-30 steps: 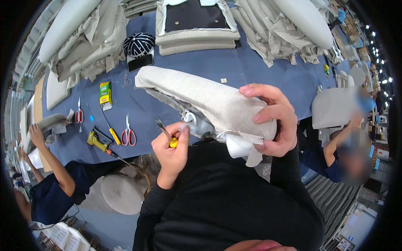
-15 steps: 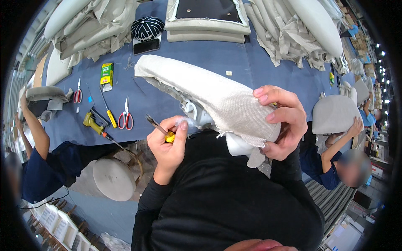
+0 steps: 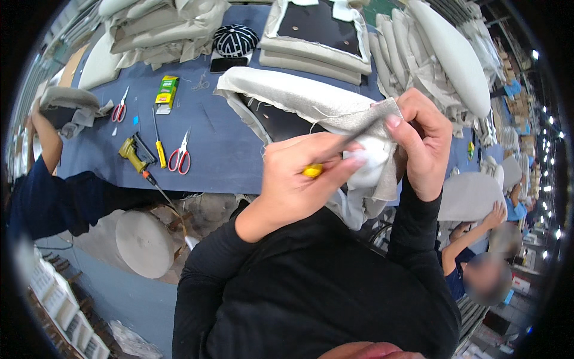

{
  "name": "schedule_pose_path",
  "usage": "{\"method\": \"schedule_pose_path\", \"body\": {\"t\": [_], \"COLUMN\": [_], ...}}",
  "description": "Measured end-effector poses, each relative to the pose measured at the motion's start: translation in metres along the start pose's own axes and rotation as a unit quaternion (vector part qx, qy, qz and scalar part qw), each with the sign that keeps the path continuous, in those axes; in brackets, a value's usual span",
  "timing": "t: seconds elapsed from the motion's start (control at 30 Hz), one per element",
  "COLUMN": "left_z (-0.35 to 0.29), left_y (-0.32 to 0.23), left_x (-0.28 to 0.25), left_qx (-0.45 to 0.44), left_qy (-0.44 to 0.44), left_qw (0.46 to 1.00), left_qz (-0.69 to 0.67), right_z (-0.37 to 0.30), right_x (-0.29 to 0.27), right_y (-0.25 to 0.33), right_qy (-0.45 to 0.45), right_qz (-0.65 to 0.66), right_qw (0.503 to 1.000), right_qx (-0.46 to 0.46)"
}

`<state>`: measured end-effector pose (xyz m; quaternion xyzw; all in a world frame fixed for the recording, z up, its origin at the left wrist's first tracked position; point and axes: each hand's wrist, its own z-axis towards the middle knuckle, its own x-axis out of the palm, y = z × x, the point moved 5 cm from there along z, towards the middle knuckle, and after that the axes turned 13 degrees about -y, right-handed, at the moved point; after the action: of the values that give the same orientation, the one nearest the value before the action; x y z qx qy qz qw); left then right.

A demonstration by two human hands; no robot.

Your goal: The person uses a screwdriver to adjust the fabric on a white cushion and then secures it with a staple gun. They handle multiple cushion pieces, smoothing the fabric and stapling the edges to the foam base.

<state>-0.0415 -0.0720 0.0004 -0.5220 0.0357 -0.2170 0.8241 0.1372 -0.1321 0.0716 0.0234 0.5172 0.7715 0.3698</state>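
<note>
A padded seat part in light grey fabric (image 3: 299, 94) is held up before me, its underside turned partly into view with a dark board (image 3: 287, 122) and ragged fabric edges. My right hand (image 3: 426, 140) pinches the fabric flap at its right end. In my left hand (image 3: 293, 176) is a yellow-handled screwdriver (image 3: 313, 171), its dark shaft blurred and slanting toward that flap. The left fingertips press at white stuffing (image 3: 372, 157) in the opening beneath the fabric. Where the shaft's tip ends is hard to make out.
On the blue table (image 3: 221, 161) lie red-handled scissors (image 3: 180, 157), another yellow-handled screwdriver (image 3: 159, 146), a staple gun (image 3: 134, 152) and a green-yellow box (image 3: 167, 93). Behind are a patterned cap (image 3: 235, 40), a phone (image 3: 229, 64) and stacked cushions (image 3: 317, 51). Co-workers stand at both sides.
The seat part has been tilted so its underside shows. My left hand moved right to its right end, swinging the screwdriver toward the flap; my right hand now pinches the fabric edge.
</note>
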Motion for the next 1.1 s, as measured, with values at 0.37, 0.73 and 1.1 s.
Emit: {"method": "schedule_pose_path", "body": {"t": [0.37, 0.73, 1.1], "left_z": [-0.017, -0.038, -0.026], "left_y": [0.003, 0.018, 0.013], "left_x": [-0.018, -0.030, -0.029], "left_qx": [0.023, -0.004, -0.027], "left_qy": [0.030, 0.007, 0.004], "left_qw": [0.988, 0.972, 0.969], "left_qz": [0.149, 0.234, 0.247], "right_z": [0.004, 0.005, 0.003], "right_x": [0.007, 0.000, -0.001], "right_y": [-0.024, -0.037, -0.029], "right_qy": [-0.012, -0.020, 0.022], "right_qz": [0.032, 0.049, 0.061], "right_qw": [0.999, 0.998, 0.995], "right_qx": [-0.021, 0.027, -0.074]}}
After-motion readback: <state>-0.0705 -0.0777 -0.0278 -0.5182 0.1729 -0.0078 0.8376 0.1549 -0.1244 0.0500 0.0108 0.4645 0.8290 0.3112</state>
